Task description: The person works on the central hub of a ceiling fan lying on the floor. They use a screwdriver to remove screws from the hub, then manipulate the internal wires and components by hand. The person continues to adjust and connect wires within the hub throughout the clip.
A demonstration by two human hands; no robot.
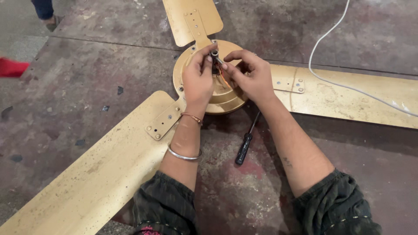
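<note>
A gold ceiling fan lies on the floor, its round motor housing (226, 101) under both my hands. My left hand (198, 78) pinches the short metal shaft (214, 53) that stands at the hub's centre. My right hand (250, 76) holds thin wires (223, 75) that come out beside the shaft, fingertips close to it. Three blades spread out: one to the near left (100, 169), one to the right (357, 98), one away at the top (191, 19).
A black-handled screwdriver (244, 147) lies on the stained concrete floor between my forearms. A white cable (331, 78) runs across the right blade. Another person's foot (50, 19) is at the top left, and a red object (12, 67) sits at the left edge.
</note>
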